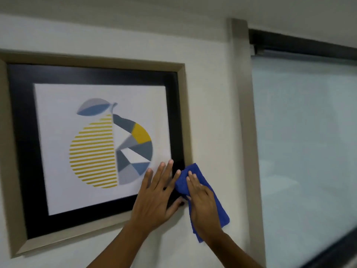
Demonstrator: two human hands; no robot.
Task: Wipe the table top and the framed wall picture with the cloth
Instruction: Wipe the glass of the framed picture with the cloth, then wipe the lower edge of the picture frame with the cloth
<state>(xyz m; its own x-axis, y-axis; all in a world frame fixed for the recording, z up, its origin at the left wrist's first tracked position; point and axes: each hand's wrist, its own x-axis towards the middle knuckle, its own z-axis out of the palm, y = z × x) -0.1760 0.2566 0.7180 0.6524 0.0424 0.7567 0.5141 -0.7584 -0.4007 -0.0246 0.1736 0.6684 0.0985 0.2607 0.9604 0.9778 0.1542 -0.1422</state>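
Left hand flat, open on picture, right hand pressing cloth (hanging lengthwise) on frame corner.

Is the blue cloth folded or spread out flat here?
Folded. The blue cloth is a thick, doubled strip under the right hand, pressed at the framed picture's lower right corner, its loose end hanging below the wrist.

The left hand lies flat, fingers spread, on the lower right corner of the framed picture. Just beside it, the right hand presses a blue cloth against the frame's right edge.
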